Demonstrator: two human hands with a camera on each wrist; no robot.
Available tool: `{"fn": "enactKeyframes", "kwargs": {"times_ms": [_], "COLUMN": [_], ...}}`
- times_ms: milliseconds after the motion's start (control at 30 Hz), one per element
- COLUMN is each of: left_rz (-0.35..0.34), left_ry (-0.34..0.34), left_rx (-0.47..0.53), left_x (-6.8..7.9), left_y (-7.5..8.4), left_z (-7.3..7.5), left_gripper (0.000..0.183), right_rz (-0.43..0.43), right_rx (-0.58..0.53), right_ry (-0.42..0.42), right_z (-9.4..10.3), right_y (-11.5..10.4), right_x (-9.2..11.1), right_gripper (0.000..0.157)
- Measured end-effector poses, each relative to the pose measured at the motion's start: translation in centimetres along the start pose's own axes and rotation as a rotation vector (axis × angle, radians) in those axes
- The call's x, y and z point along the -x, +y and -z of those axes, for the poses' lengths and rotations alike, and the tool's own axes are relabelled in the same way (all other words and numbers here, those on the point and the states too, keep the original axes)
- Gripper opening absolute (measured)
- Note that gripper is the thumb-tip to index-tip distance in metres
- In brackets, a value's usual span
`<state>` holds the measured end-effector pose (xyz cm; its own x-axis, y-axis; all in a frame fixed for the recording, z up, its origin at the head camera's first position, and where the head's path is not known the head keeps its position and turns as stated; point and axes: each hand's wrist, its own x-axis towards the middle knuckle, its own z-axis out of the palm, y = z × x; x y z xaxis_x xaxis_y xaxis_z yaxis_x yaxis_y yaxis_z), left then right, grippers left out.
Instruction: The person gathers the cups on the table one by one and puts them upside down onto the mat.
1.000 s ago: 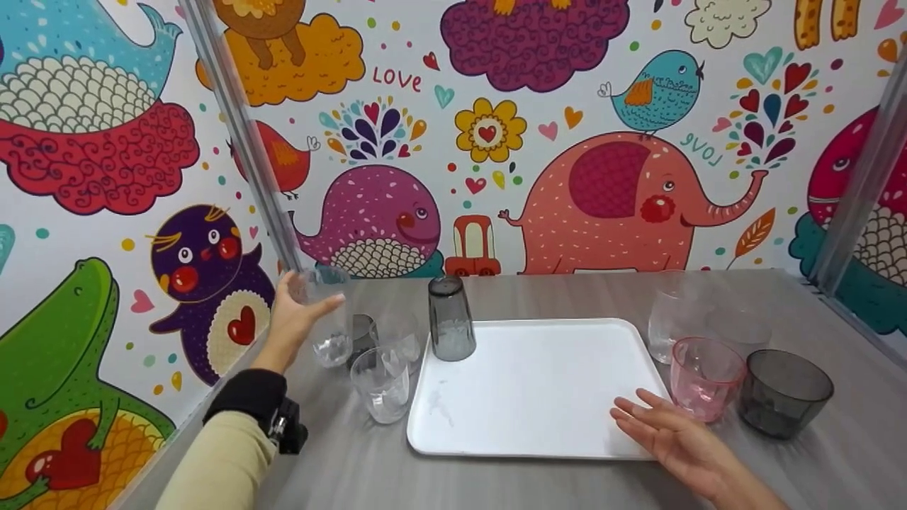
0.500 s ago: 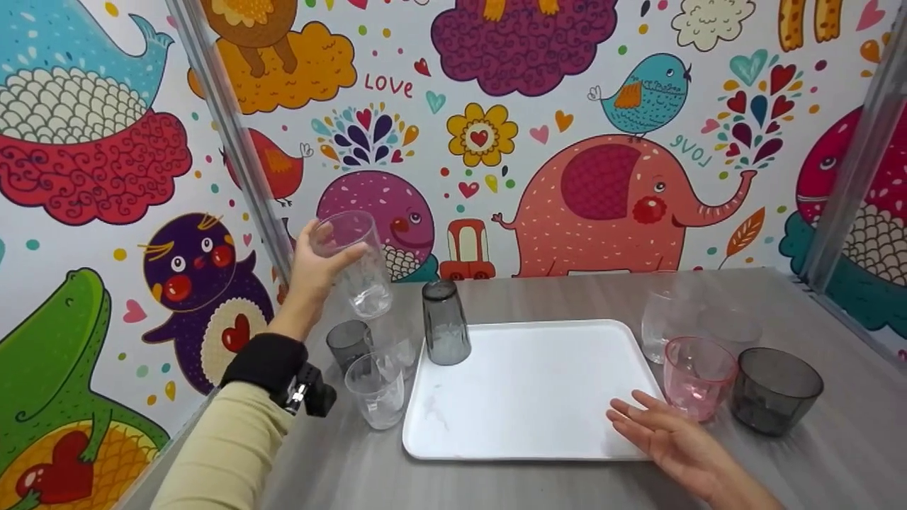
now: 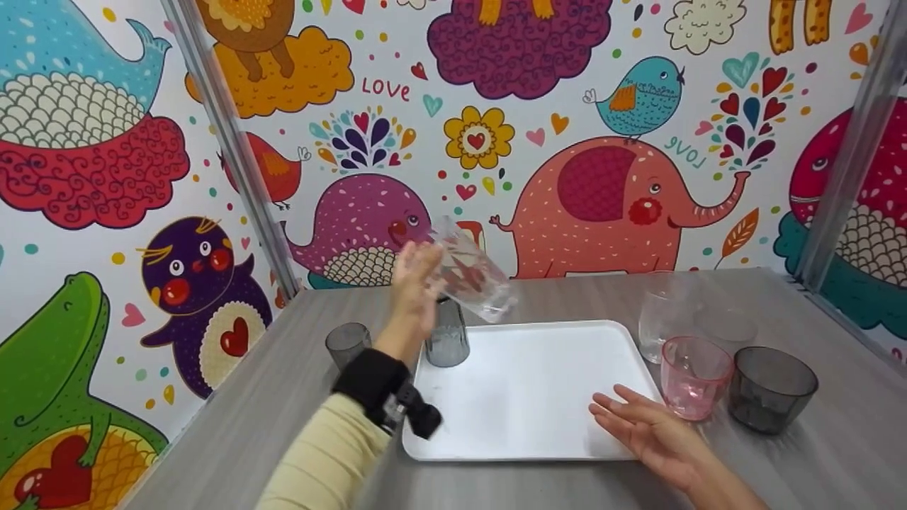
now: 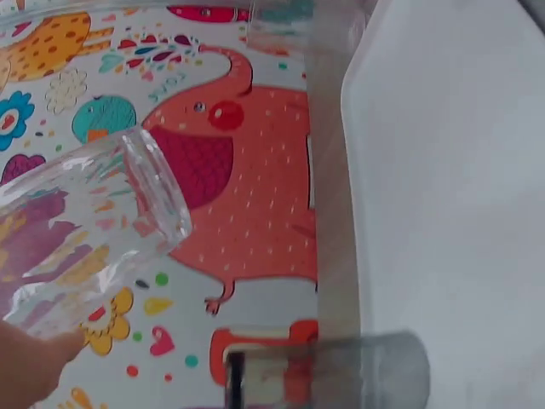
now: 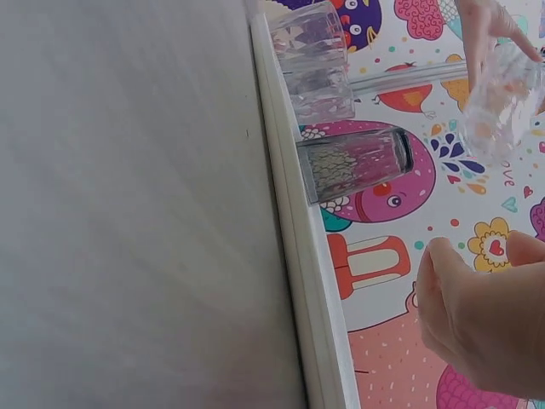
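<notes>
My left hand (image 3: pixel 414 287) holds a tall clear glass (image 3: pixel 471 273), tilted in the air behind the tray's back left part. In the left wrist view this clear glass (image 4: pixel 94 230) lies nearly sideways, with a fingertip along its side. A tall smoky-grey glass (image 3: pixel 446 343) stands on the back left corner of the white tray (image 3: pixel 538 397), partly covered by the left hand. My right hand (image 3: pixel 655 439) hovers by the tray's front right corner, holding nothing, fingers extended. Nearest to it stands a pink tumbler (image 3: pixel 698 382).
Right of the tray stand a dark grey bowl (image 3: pixel 772 389), a tall clear glass (image 3: pixel 657 326) and a low clear vessel (image 3: pixel 726 329). On the left is a small dark glass (image 3: pixel 346 343). Clear glasses (image 5: pixel 315 51) beside the tray are hidden behind my left arm in the head view.
My left hand has lifted the clear glass from the table at left, carried it right towards the tray and tipped it over. My right hand has barely moved.
</notes>
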<state>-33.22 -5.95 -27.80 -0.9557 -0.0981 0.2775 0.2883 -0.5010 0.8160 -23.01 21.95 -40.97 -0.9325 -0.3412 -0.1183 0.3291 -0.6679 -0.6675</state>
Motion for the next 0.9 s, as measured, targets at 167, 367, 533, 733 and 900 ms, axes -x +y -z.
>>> {"fn": "enactKeyframes", "kwargs": {"times_ms": [167, 367, 533, 733, 900], "left_rz": [0.054, 0.099, 0.142, 0.15, 0.154], "left_ry": [-0.024, 0.013, 0.094, 0.147, 0.145], "left_rx": [0.136, 0.328, 0.435, 0.465, 0.453], "left_x": [2.0, 3.8, 4.9, 6.1, 6.9], "left_y": [-4.1, -7.8, -10.0, -12.5, -13.7], "left_z": [-2.0, -3.3, -4.2, -5.3, -5.6], "left_gripper": [0.087, 0.082, 0.071, 0.076, 0.083], "right_rz": [0.046, 0.192, 0.304, 0.459, 0.518], "right_rx": [0.023, -0.15, -0.428, -0.532, -0.527], "right_ry": [0.021, 0.081, 0.071, -0.004, -0.059], "right_z": [-0.6, -1.4, -2.0, -2.9, -3.4], "right_y": [0.3, 0.8, 1.4, 2.0, 2.0], "right_x": [-0.3, -1.8, -3.5, -5.1, -6.4], "right_gripper": [0.061, 0.028, 0.051, 0.078, 0.078]}}
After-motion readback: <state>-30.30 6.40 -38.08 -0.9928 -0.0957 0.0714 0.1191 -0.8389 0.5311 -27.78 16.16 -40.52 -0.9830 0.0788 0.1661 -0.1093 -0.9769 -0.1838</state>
